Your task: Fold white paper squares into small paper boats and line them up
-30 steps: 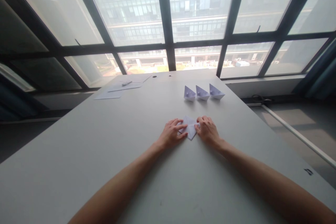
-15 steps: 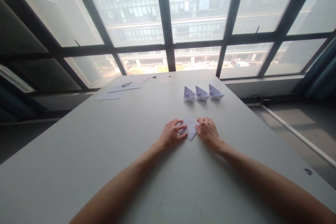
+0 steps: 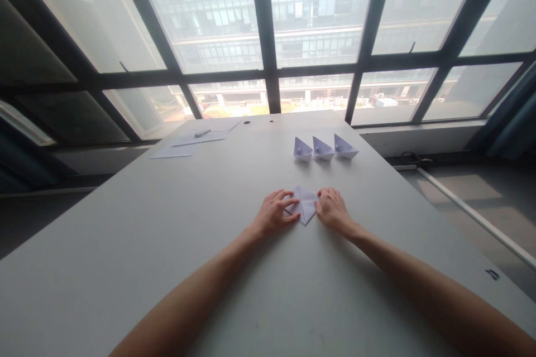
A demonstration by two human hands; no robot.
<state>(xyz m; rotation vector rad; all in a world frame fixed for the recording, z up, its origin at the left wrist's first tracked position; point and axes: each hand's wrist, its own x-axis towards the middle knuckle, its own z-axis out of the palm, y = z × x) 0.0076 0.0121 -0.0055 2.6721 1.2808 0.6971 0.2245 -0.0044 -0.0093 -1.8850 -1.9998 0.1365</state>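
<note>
A small white sheet of folded paper (image 3: 309,209), diamond-shaped with a crease down its middle, lies flat on the table between my hands. My left hand (image 3: 274,212) rests over its left side, thumb and fingers spread apart and pressing on the paper. At the right corner, the bent fingers of my right hand (image 3: 333,207) pinch the paper's edge; the exact grip is partly hidden. Beyond the hands stand three folded paper boats (image 3: 302,153) in a row, each with a raised pointed peak.
On the white table (image 3: 209,189), several paper sheets (image 3: 173,150) lie at the far left with a white pen-like object (image 3: 202,133) on top. A small dark item (image 3: 492,274) is near the right edge. Large windows (image 3: 218,17) rise behind the table.
My right hand has shifted very slightly right, showing a little more of the paper's right side. My left hand keeps its place on the paper.
</note>
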